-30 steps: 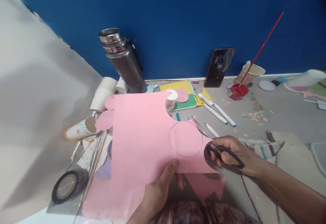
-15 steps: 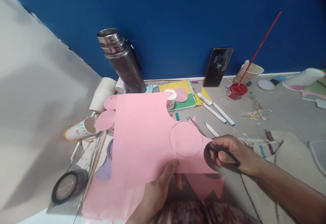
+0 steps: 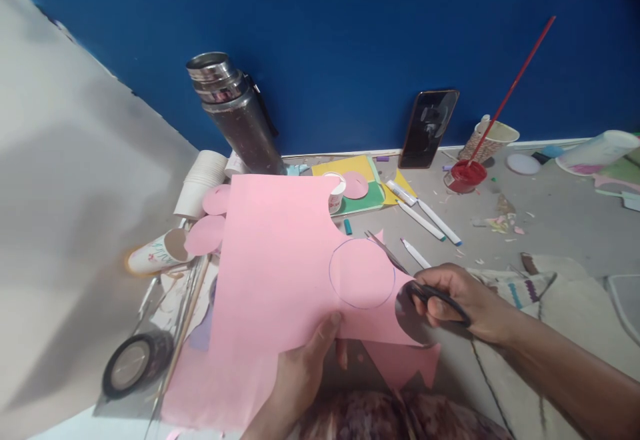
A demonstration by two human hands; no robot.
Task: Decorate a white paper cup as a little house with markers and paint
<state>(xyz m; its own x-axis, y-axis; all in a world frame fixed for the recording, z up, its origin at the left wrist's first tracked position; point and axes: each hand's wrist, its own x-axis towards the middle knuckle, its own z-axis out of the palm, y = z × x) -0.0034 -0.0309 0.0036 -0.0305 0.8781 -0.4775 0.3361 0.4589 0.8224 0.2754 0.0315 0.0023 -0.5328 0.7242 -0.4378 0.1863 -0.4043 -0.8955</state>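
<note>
The left hand [image 3: 305, 363] pinches the near edge of a pink sheet [image 3: 275, 260], thumb flat on top and fingers mostly hidden beneath. The right hand [image 3: 453, 300], at the sheet's right edge, is curled round the black handles of a pair of scissors [image 3: 387, 251]; the blades run along the sheet's cut far-right edge, tips slightly parted. Whether they touch the paper I cannot tell. A circle drawn in blue [image 3: 363, 273] lies on the sheet, between the hands.

The sheet covers part of a small cup [image 3: 336, 200] at its far edge and overlaps pink discs [image 3: 205, 235] on its left. Left of it too are stacked paper cups [image 3: 200, 183], a cup on its side [image 3: 155, 253] and a tape roll [image 3: 114, 373]. Beyond it stands a metal flask [image 3: 240, 120]; beyond and to its right, markers [image 3: 423, 220], a phone [image 3: 429, 130] and a red pot [image 3: 463, 179] are on the bench [image 3: 490, 247]. A pink scrap [image 3: 407, 362] lies just on its near side.
</note>
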